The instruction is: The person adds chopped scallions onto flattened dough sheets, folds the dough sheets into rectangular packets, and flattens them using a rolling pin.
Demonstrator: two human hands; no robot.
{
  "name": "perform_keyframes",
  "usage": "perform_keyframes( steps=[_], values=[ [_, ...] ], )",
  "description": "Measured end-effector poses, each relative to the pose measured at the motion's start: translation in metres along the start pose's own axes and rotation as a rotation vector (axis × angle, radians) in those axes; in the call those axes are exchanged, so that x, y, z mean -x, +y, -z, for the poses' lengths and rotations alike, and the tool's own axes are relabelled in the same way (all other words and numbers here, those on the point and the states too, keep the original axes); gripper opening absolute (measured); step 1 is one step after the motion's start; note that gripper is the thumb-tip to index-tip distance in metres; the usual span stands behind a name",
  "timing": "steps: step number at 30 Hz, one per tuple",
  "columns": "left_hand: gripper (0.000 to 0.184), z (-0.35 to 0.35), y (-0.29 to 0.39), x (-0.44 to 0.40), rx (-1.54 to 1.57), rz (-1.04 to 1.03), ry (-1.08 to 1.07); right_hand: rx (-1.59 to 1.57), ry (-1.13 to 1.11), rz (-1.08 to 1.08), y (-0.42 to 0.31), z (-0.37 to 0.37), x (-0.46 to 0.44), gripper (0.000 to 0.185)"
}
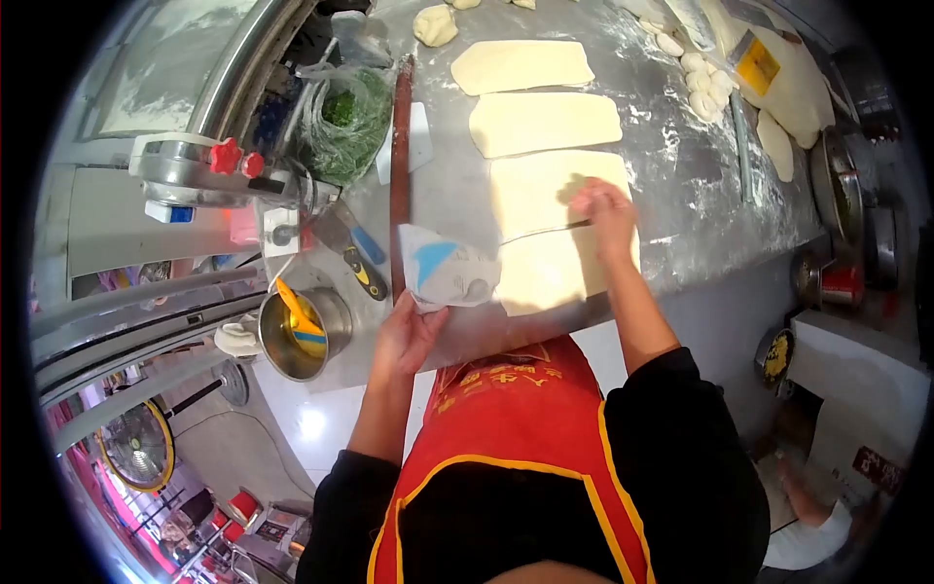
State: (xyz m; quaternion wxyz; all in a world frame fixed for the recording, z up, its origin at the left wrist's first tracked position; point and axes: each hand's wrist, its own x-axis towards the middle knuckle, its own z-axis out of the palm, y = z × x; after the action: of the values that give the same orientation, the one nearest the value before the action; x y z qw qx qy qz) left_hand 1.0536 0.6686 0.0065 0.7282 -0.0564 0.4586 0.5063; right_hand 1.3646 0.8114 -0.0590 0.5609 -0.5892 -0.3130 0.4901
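My left hand [411, 336] is closed on the lower edge of a white plastic bag [451, 273] with a blue print, near the table's front edge. Over the third dough sheet [540, 190] hovers my right hand [605, 206], its fingers drawn together; whatever they hold is too small to name. The nearest dough sheet [545, 274] lies just below that one, partly in shadow. Two more flat pieces, an upper sheet [525, 66] and a second sheet [547, 123], lie farther back. A long brown rolling pin [402, 146] runs beside the bag.
On the left are a metal pot [336, 326] with an orange-handled brush [300, 310], a scraper [365, 273] and a bag of chopped greens [341, 131]. Dough balls [705, 86] and a thin rod [743, 146] lie right. Another person's arm [806, 496] shows at lower right.
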Motion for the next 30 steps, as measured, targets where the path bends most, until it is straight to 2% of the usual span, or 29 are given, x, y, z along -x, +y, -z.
perform_keyframes(
  steps=[1,3,5,9,13,14,17,20,24,27,30],
  values=[
    [0.036,-0.003,0.0,0.0,-0.007,-0.01,0.011,-0.057,-0.09,-0.087,-0.019,-0.022,0.011,0.017],
    [0.036,-0.007,0.001,0.001,0.019,-0.025,0.046,0.103,-0.031,0.006,-0.017,-0.025,-0.007,0.016],
    [0.036,-0.008,0.0,0.002,0.027,-0.04,0.068,-0.007,0.064,-0.023,-0.024,-0.022,-0.033,0.016],
    [0.036,-0.006,-0.002,-0.002,0.052,-0.071,0.082,0.211,-0.143,-0.007,-0.048,-0.047,-0.073,0.016],
    [0.037,-0.016,-0.005,-0.004,0.088,-0.112,0.09,-0.003,0.008,0.08,-0.056,-0.092,-0.136,0.023],
    [0.038,-0.017,-0.006,-0.006,0.106,-0.125,0.065,0.115,-0.108,0.08,-0.054,-0.102,-0.146,0.024],
    [0.044,-0.022,-0.008,-0.016,0.148,-0.161,0.0,0.094,-0.227,0.1,-0.059,-0.134,-0.174,0.022],
    [0.044,-0.035,-0.007,-0.027,0.129,-0.219,-0.033,0.136,-0.133,0.12,-0.06,-0.117,-0.223,0.019],
    [0.039,-0.043,-0.008,-0.049,0.172,-0.184,0.02,0.222,-0.081,0.126,-0.078,-0.099,-0.248,0.018],
    [0.038,-0.054,-0.004,-0.069,0.16,-0.148,0.001,0.327,-0.354,0.164,-0.066,-0.134,-0.233,0.018],
    [0.037,-0.073,-0.001,-0.081,0.174,-0.155,-0.002,0.321,-0.381,0.21,-0.056,-0.159,-0.243,0.017]
  ],
)
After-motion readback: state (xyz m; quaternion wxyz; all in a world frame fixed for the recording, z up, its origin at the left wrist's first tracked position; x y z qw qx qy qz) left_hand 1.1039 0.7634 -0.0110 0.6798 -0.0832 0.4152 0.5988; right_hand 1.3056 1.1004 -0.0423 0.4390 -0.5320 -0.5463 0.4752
